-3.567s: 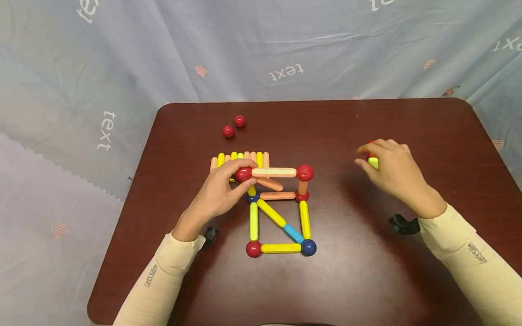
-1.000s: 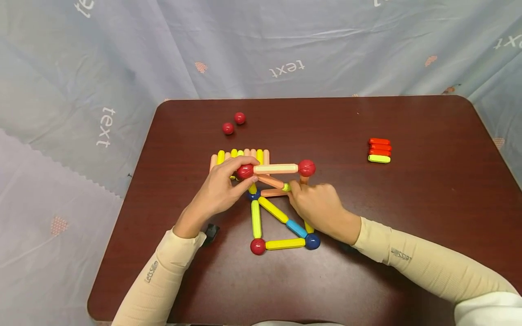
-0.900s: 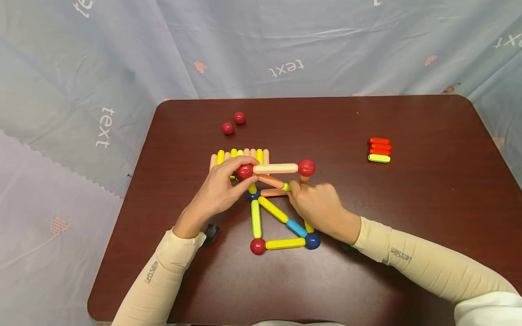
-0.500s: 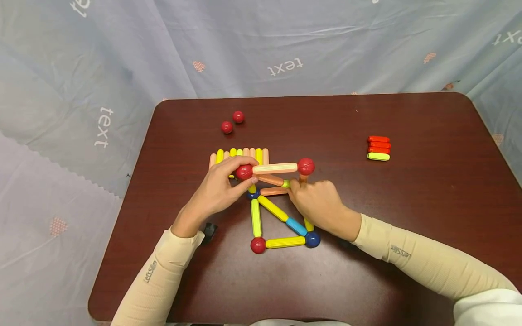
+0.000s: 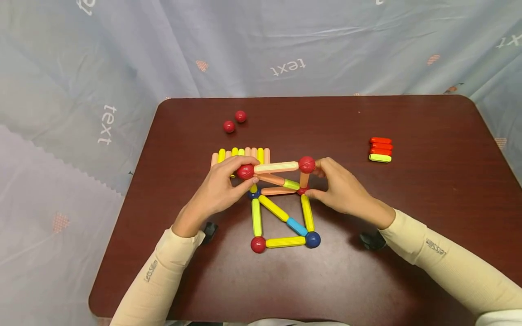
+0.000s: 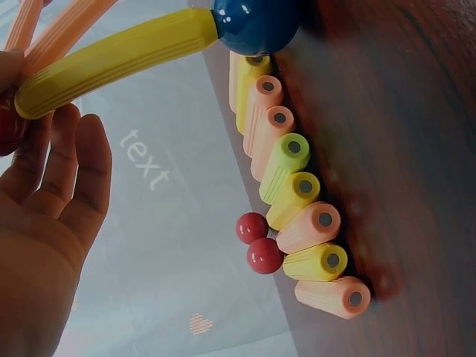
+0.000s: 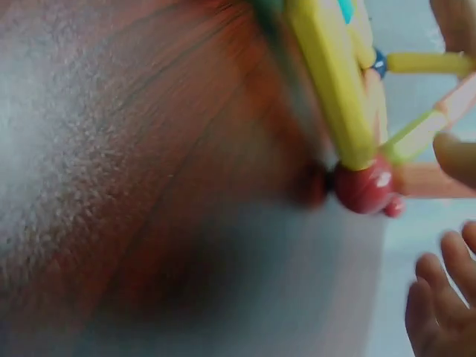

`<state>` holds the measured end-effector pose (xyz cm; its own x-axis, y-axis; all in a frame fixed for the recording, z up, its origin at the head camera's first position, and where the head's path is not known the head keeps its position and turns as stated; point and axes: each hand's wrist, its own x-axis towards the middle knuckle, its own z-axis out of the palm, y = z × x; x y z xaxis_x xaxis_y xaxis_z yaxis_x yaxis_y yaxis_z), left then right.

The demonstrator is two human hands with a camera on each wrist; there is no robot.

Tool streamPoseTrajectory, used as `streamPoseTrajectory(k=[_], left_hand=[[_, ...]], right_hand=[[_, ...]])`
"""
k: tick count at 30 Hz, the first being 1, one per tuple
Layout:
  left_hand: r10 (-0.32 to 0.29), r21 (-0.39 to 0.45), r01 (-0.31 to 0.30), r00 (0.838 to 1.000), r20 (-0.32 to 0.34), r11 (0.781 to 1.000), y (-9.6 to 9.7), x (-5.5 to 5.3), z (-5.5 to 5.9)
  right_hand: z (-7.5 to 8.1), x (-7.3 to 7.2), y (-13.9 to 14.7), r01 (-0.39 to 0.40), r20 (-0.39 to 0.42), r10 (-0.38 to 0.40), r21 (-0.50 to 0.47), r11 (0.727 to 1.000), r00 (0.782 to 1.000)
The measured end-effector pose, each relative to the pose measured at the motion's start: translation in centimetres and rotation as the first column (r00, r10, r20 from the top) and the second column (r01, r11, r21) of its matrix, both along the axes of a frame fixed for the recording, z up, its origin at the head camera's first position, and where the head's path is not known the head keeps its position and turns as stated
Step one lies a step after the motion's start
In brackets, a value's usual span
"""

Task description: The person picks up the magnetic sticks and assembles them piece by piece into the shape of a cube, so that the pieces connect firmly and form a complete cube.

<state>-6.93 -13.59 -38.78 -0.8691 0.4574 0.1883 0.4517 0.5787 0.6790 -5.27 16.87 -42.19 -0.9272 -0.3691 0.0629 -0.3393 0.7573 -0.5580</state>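
A frame of magnetic rods and balls stands mid-table. My left hand [image 5: 216, 192] pinches the red ball [image 5: 245, 171] at its upper left corner. A pale orange rod [image 5: 276, 167] runs from that ball to another red ball [image 5: 306, 165]. Below it slants an orange rod [image 5: 271, 179], joined end to end with a short green rod [image 5: 291, 184] that reaches the lower red ball [image 5: 302, 190]. Just right of the upright orange rod [image 5: 304, 180] is my right hand [image 5: 346, 190], fingers loosely spread, thumb close by the lower ball. The base holds a yellow-and-blue diagonal [image 5: 273, 208].
Behind my left hand lies a row of orange, yellow and green rods [image 5: 267, 155]. Two loose red balls [image 5: 229, 127] sit farther back. Several short red and green rods [image 5: 380, 158] are stacked at the right. A patterned curtain [image 5: 228, 36] hangs beyond the dark table [image 5: 261, 290].
My right hand went from the short rods to the frame, set a short green rod at the slanting orange rod's end, then let go and drew back right. My left hand kept its grip.
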Motion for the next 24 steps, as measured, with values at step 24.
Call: streamPoseTrajectory(k=[24], left_hand=[[-0.016,-0.069,0.012,0.998,-0.056,0.998,1.0,-2.0,0.5]], right_hand=[[-2.3,-2.7,-1.6,0.023,0.194,-0.004,-0.092,0.995,0.981]])
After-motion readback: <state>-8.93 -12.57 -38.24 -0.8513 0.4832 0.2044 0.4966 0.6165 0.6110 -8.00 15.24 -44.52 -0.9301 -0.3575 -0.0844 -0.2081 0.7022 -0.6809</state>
